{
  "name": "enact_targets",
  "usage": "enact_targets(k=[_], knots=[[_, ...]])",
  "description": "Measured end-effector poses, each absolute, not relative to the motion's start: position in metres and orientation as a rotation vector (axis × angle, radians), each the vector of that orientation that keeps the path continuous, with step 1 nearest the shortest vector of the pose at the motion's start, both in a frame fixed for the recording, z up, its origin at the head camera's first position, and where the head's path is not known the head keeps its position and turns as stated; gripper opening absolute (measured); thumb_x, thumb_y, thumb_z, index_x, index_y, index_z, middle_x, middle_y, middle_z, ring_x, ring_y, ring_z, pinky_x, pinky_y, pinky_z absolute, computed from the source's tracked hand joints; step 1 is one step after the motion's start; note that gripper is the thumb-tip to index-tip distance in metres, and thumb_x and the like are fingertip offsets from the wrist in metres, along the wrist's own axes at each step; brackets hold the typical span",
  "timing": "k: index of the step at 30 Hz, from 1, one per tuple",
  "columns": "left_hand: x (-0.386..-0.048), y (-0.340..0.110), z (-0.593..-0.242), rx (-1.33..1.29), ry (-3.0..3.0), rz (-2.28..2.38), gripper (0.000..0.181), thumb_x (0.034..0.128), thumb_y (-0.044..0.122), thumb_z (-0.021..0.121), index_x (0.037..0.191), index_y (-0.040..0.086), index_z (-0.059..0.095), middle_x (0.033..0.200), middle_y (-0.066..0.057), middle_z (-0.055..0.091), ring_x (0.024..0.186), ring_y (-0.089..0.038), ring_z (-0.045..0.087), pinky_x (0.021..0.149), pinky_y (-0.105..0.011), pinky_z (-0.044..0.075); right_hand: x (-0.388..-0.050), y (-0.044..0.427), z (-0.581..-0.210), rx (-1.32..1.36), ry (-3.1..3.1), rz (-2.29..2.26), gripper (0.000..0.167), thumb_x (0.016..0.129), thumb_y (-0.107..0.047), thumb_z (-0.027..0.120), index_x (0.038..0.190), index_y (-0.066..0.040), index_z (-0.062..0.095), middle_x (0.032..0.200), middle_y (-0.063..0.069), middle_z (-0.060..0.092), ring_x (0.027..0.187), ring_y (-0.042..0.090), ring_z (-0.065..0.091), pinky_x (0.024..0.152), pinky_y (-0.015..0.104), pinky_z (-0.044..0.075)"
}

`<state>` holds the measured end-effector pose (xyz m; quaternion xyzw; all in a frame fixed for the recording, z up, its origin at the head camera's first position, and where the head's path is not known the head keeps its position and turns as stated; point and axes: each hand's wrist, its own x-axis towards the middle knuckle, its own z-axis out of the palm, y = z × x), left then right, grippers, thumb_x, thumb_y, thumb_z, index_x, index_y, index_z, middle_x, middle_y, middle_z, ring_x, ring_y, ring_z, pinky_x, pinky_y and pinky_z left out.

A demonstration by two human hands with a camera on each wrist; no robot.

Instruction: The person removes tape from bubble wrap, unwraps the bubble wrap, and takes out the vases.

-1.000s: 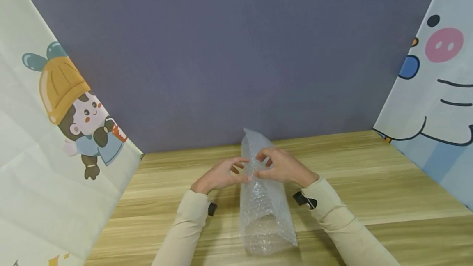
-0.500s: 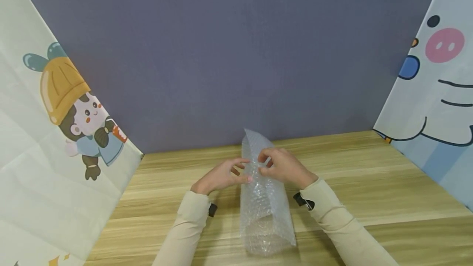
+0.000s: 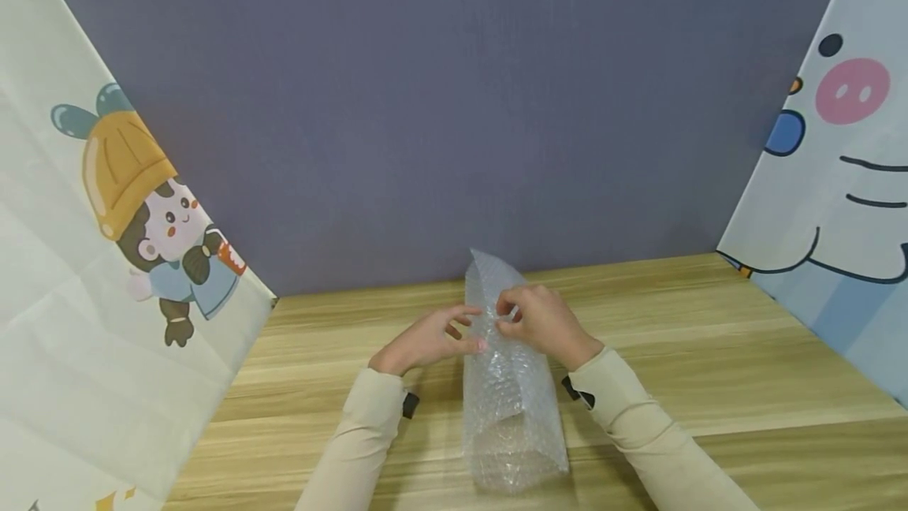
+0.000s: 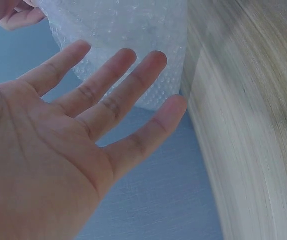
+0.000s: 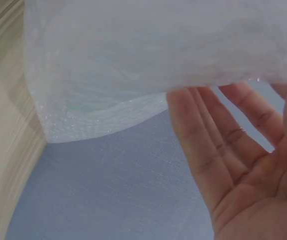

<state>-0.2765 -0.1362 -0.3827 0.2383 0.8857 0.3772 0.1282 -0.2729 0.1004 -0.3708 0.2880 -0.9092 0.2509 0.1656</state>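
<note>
A rolled sheet of clear bubble wrap point(image 3: 496, 416) lies lengthwise on the table, its near end showing a loose overlapping flap. My left hand point(image 3: 429, 337) is at its left side, thumb and forefinger apart with their tips at the wrap. In the left wrist view the fingers of the left hand point(image 4: 83, 125) are spread and nearly straight beside the bubble wrap point(image 4: 123, 25). Over the roll's upper right part, my right hand point(image 3: 549, 326) pinches the wrap's edge with bent fingers. The right wrist view shows the right hand point(image 5: 248, 165) with fingertips hidden at the wrap's edge point(image 5: 133, 80).
The wood-grain table point(image 3: 340, 322) meets a dark grey-blue panel point(image 3: 454, 117) behind the roll. White printed sheets stand at both sides, a cartoon child point(image 3: 170, 227) on the left one and a pink snout point(image 3: 851, 91) on the right one.
My right hand has shifted slightly, its thumb and forefinger now closer together at the wrap. The left hand and the roll have hardly moved.
</note>
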Motion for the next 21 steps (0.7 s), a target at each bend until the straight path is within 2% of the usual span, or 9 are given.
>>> enact_targets(k=[21], knots=[[-0.2749,-0.1323,-0.3825,0.723,2.555,1.123,0.065,0.0941,0.051,0.070,0.152,0.029,0.049,0.148,-0.008,0.056,0.121,-0.027,0.062,0.093,-0.041,0.057,-0.2739,0.0982,-0.3727,0.850,-2.482,0.523,0.007,0.081,-0.011,0.080,0.080,-0.015,0.075,0.079,-0.001,0.076,0.069,0.011,0.069,0.062,0.031,0.059]])
